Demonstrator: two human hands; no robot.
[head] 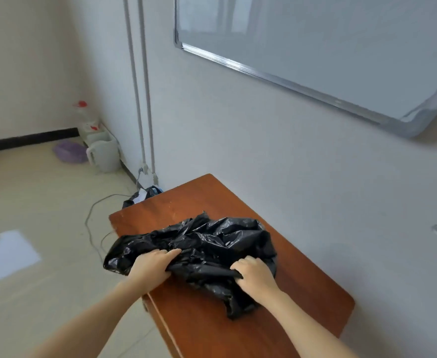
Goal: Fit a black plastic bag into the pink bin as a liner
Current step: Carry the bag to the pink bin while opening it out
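Left hand [152, 264] and right hand [254, 276] both clamped on bunched folds along the near side of the crumpled glossy black plastic bag [212, 244], heaped mid-top on the reddish-brown wooden table [238, 337], spilling over its left edge. Looks thin, light, limp, slippery, tear-prone; best gripped at the mouth hem, not yet discernible. Pink bin not in view.

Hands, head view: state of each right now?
Left hand: shut on the black plastic bag, which lies on the wooden table.
Right hand: shut on the same bag, fingers curled into a fold.
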